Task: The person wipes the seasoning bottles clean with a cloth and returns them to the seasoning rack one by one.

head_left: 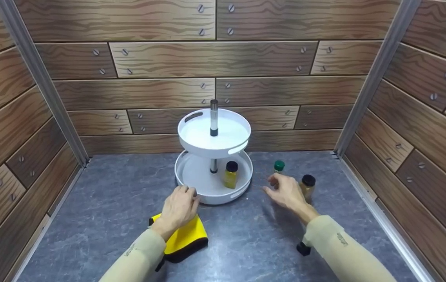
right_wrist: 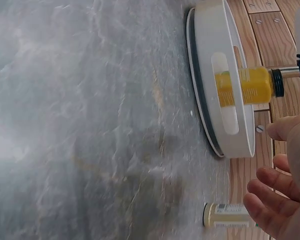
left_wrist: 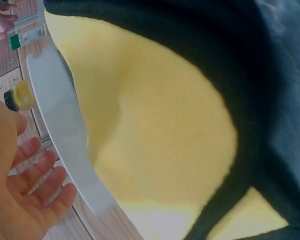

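A two-tier white turntable tray [head_left: 195, 184] stands at the back middle, with a black-capped jar of yellow contents [head_left: 230, 178] upright on its lower tier. My left hand [head_left: 180, 205] is by the lower tier's front-left rim, above a yellow cloth with black edging [head_left: 187, 235]. Its fingers are loosely bent and hold nothing in the left wrist view. My right hand [head_left: 287, 192] reaches just in front of a green-capped jar [head_left: 279, 166], mostly hidden in the head view. In the right wrist view that jar [right_wrist: 230, 215] stands beyond the relaxed fingers, apparently ungripped.
Right of my right hand stands another black-capped jar [head_left: 308, 186] with brownish contents, partly covered by the hand. A small black object [head_left: 303, 248] is at my right cuff. Wood-patterned walls [head_left: 160, 58] enclose the grey marbled tabletop [head_left: 109, 203] at the back and sides.
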